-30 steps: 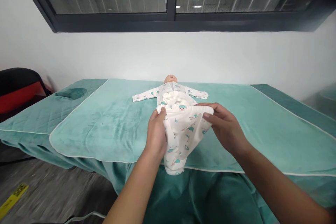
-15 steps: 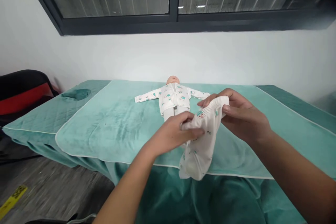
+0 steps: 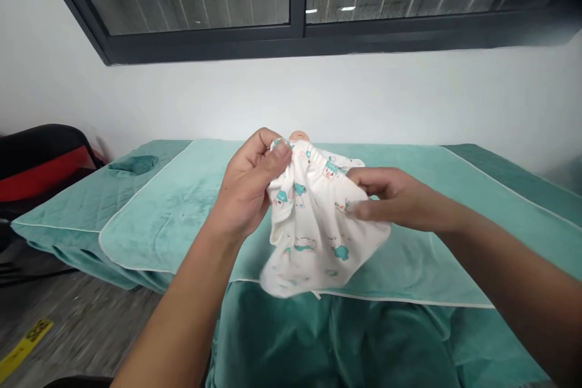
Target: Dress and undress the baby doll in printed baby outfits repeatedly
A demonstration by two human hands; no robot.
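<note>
Pants (image 3: 313, 230) of printed white cloth hang over the near edge of the bed (image 3: 173, 218), left hand (image 3: 248, 194) pinching the waistband high, right hand (image 3: 391, 197) clamped on one side, so the fabric spreads between both grips.

Bright even ceiling light; soft shadows; floor blurred; edges warped.
</note>
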